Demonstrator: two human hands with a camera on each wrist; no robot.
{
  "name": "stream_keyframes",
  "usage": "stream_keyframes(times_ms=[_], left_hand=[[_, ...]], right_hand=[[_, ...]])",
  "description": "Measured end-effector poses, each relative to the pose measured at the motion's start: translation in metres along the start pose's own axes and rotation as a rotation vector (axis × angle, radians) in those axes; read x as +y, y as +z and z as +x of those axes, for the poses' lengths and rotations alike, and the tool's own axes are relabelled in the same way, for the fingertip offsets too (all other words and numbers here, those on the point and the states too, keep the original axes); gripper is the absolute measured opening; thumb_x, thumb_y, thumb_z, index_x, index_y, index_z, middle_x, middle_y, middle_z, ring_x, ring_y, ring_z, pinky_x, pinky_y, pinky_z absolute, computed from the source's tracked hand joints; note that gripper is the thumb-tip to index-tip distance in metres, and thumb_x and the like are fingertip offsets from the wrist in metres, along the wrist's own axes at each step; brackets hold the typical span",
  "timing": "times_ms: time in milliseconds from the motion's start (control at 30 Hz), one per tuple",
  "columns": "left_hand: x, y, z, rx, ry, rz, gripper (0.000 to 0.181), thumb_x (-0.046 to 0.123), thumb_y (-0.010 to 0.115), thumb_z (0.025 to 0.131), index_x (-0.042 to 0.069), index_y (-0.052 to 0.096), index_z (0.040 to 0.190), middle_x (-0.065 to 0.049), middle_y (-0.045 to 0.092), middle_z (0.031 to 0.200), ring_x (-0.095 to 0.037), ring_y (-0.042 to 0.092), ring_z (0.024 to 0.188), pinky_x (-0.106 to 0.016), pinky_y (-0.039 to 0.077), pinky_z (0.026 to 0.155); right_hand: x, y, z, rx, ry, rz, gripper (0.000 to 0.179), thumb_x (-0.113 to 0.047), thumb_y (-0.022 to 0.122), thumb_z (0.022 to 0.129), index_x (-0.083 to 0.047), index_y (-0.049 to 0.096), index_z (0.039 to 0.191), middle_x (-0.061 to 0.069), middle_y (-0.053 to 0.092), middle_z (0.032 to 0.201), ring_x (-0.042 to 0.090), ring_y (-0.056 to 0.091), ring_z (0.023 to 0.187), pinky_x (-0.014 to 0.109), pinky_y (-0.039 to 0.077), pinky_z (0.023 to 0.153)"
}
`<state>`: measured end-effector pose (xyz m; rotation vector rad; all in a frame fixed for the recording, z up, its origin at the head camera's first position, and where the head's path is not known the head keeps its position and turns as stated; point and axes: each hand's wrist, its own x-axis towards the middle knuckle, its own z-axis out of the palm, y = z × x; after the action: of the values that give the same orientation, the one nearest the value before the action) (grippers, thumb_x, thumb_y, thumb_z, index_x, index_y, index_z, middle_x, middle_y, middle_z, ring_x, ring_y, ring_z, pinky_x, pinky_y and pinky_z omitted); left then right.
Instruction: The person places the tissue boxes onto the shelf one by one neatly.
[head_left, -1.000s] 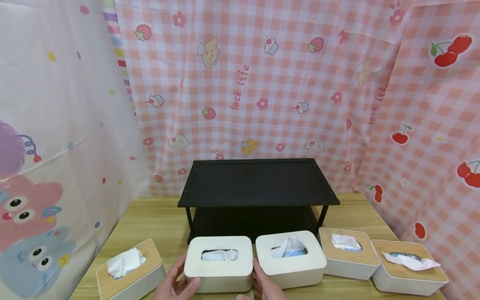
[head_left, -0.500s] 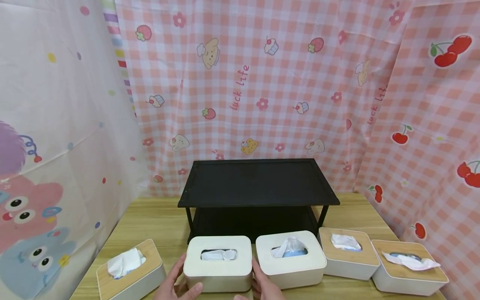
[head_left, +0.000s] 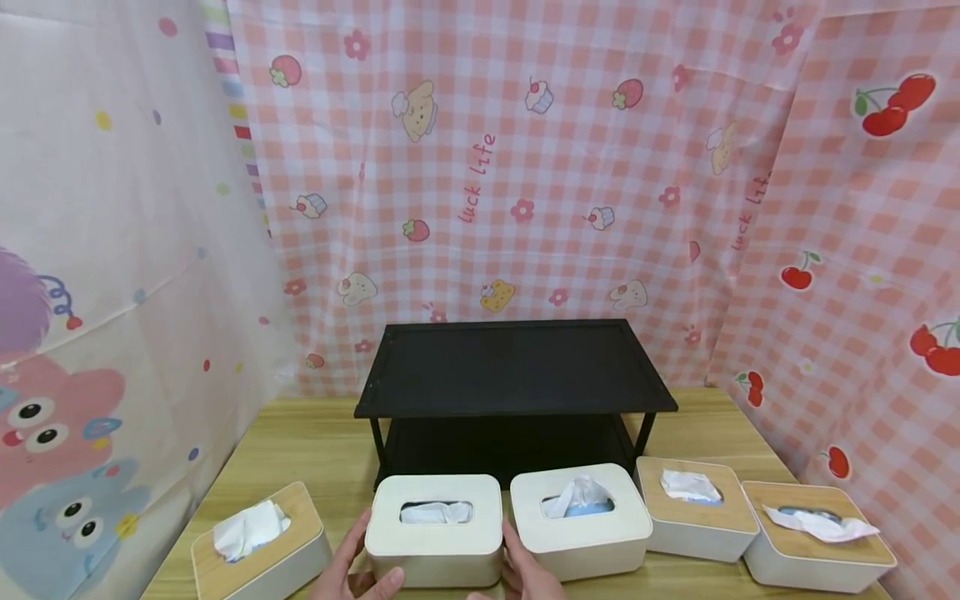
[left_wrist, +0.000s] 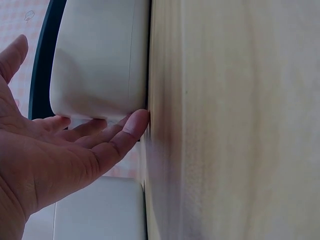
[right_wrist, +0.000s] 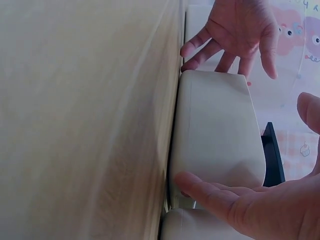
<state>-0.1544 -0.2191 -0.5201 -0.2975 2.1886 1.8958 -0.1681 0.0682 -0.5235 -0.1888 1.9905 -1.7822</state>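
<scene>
A cream tissue box (head_left: 437, 542) stands on the table in front of the black rack, white tissue showing in its oval slot. My left hand (head_left: 351, 575) lies along its left end, fingertips touching the box and thumb held away from it. At the other end is my right hand (head_left: 528, 575), its fingers in the narrow gap beside a second cream tissue box (head_left: 581, 550). Both wrist views show nearly straight fingers against the ends of the middle box, low by the tabletop. The right hand's far fingers are partly hidden.
A black two-tier rack (head_left: 517, 367) stands behind the boxes. To the left is a wood-topped tissue box (head_left: 288, 517), set at an angle. Two more wood-lidded boxes, one nearer (head_left: 705, 533) and one farther right (head_left: 817, 567), stand on the wooden table (head_left: 300, 433). Patterned curtains hang around.
The middle tissue box has shifted slightly left, widening the gap to the cream box on its right. Both hands have stayed at its ends. The head view has tilted slightly.
</scene>
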Motion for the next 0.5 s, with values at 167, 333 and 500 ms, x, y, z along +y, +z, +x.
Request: stream_keyframes(times_ms=[167, 333, 500], left_hand=[[-0.001, 0.0, 0.0, 0.009, -0.006, 0.007, 0.113, 0.038, 0.085, 0.092, 0.011, 0.01, 0.172, -0.038, 0.013, 0.171, -0.036, 0.069, 0.114, -0.044, 0.063, 0.085], [-0.002, 0.0, 0.001, -0.008, -0.011, -0.001, 0.114, 0.038, 0.085, 0.093, 0.011, 0.007, 0.172, -0.038, 0.01, 0.171, -0.04, 0.068, 0.118, -0.047, 0.064, 0.087], [-0.002, -0.001, 0.0, -0.011, -0.027, -0.002, 0.116, 0.039, 0.085, 0.093, 0.012, 0.005, 0.173, -0.037, 0.008, 0.172, -0.043, 0.067, 0.122, -0.049, 0.064, 0.088]], right_hand=[[0.016, 0.0, 0.007, -0.018, -0.024, 0.058, 0.124, -0.034, 0.086, 0.092, 0.002, -0.004, 0.169, 0.039, -0.004, 0.172, 0.069, 0.017, 0.152, 0.075, 0.029, 0.121], [0.02, 0.001, 0.01, -0.03, -0.014, 0.11, 0.126, -0.031, 0.086, 0.093, -0.003, -0.01, 0.17, 0.034, -0.013, 0.174, 0.066, 0.008, 0.155, 0.076, 0.02, 0.124], [0.002, 0.005, 0.001, -0.031, -0.02, 0.108, 0.123, -0.03, 0.083, 0.096, 0.002, -0.012, 0.168, 0.04, -0.015, 0.17, 0.07, 0.007, 0.152, 0.078, 0.021, 0.122]])
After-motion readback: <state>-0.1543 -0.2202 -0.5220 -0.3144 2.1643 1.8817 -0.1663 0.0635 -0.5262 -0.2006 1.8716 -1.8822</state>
